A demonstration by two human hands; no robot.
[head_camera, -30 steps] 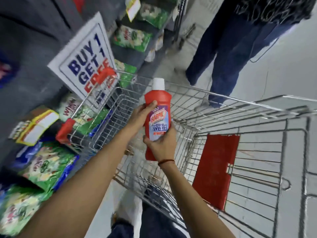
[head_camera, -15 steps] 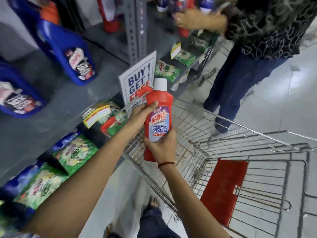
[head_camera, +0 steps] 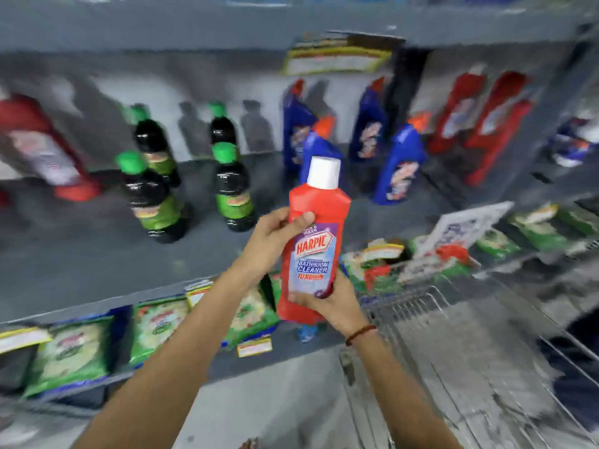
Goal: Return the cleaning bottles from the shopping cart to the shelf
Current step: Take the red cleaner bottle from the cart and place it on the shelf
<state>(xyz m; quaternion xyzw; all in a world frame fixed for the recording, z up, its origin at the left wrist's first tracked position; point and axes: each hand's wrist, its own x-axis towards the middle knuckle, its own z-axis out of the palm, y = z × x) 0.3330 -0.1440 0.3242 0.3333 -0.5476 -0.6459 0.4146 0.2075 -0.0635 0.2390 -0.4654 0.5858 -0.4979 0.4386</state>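
A: While the red Harpic bathroom cleaner bottle [head_camera: 312,251] is upright at the centre of the view, what are the hands doing?

B: Both are closed on it. The left hand [head_camera: 274,241] wraps the upper body from nine o'clock, thumb across the front just above the label. The right hand [head_camera: 330,306] cups the base from five o'clock, fingers curled under the label's lower edge. My guess is that one hand steadies while the other carries the weight, so the white cap stays up and the label faces out.

A: Where is the bottle relative to the shelf?

B: In the air, in front of the grey shelf board [head_camera: 81,270], not resting on anything. It overlaps a blue bottle [head_camera: 319,153] standing behind it at twelve o'clock.

A: What does that shelf hold?

B: At ten o'clock, dark bottles with green caps [head_camera: 152,196]. At one o'clock, more blue bottles [head_camera: 400,163], and at two o'clock tall red ones [head_camera: 486,124] leaning together. A big red bottle [head_camera: 42,147] tilts at nine o'clock. Everything is blurred, so I cannot read those labels.

A: And the lower tier?

B: Green packets [head_camera: 68,354] in a row from eight o'clock to three o'clock, with a sign [head_camera: 466,228] standing among them.

A: The cart?

B: The wire shopping cart [head_camera: 453,351] sits at four o'clock. What shows of its basket looks bare, though blur hides much of it.

A: Likely spot for the bottle?

B: Probably near the red ones at two o'clock, or the open board at eleven.
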